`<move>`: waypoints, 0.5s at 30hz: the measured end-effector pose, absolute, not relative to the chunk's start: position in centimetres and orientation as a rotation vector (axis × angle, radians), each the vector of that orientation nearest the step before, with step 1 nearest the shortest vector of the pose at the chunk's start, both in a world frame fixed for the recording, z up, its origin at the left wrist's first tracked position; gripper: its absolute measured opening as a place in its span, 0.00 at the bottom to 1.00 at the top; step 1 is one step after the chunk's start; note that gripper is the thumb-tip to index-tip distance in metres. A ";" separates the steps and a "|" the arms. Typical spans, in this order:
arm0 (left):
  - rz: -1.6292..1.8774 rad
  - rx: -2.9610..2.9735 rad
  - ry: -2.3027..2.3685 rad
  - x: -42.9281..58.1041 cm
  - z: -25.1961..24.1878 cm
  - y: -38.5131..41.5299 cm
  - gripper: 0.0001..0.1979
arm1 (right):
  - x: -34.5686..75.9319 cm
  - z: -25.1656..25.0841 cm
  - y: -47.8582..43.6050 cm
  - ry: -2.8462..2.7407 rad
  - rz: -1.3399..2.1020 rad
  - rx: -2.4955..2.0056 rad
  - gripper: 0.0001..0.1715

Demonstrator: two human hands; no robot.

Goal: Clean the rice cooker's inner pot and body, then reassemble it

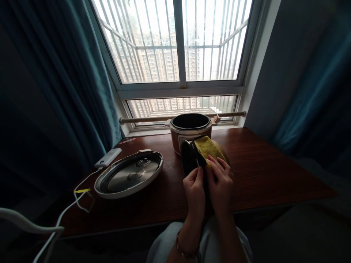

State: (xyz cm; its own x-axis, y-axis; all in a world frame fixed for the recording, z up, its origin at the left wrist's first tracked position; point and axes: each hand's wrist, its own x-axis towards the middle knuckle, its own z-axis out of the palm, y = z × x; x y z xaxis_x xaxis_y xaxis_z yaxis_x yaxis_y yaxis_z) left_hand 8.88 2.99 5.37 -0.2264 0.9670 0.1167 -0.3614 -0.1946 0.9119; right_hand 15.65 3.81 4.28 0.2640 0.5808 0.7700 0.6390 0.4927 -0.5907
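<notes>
Both of my hands meet in front of me over the near part of the table. A dark-lined inner pot point(188, 157) is tilted on its side, its opening turned left. My left hand point(195, 186) pinches at its lower edge, where a dark fold of cloth also lies, so the exact contact is hard to make out. My right hand point(221, 182) presses a yellow cloth point(207, 148) with a dark underside over the pot's rim and outer wall. Just behind stands a brown electric cooker point(175, 137), uncovered, with a black interior.
To the left, a round cooker lid point(128, 175) rests with its metal inside up. Beyond it lie a white device point(108, 157) and a white cable point(67, 210) with a yellow tag point(82, 190). A rod point(153, 119) crosses before the barred window; blue curtains point(68, 73) flank the table point(263, 171).
</notes>
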 end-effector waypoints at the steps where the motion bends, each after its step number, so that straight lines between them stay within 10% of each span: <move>1: 1.621 0.910 0.969 8.8 5.2 3.1 0.15 | 16.2 4.0 4.1 -1.339 -0.066 -1.184 0.15; 15: 1.583 1.621 1.239 7.3 -0.9 -0.2 0.13 | 19.0 2.0 5.4 -0.994 0.037 -1.345 0.23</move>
